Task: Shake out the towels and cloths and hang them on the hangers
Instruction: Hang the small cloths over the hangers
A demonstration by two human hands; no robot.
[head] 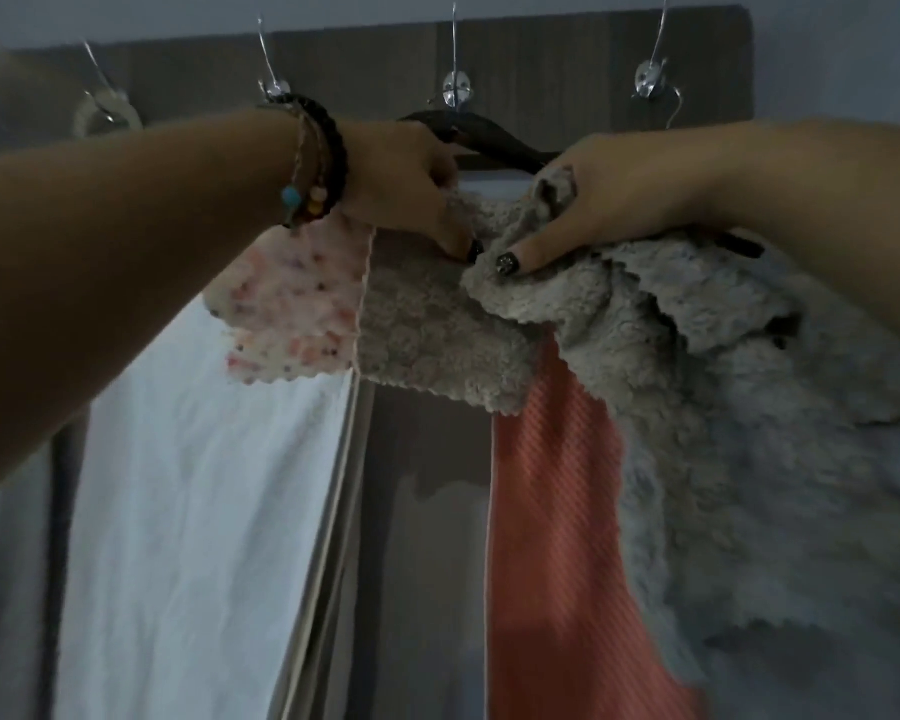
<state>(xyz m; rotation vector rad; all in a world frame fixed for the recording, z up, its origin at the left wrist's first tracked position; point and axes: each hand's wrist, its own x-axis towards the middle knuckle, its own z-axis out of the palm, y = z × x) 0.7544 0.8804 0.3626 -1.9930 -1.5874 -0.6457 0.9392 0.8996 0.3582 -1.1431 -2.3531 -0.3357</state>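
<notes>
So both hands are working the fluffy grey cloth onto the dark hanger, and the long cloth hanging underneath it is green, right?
Not quite. The head view shows the long cloth underneath is orange-pink, not green. The rest holds: the left hand and right hand are both working the fluffy grey cloth at the dark hanger.
</notes>
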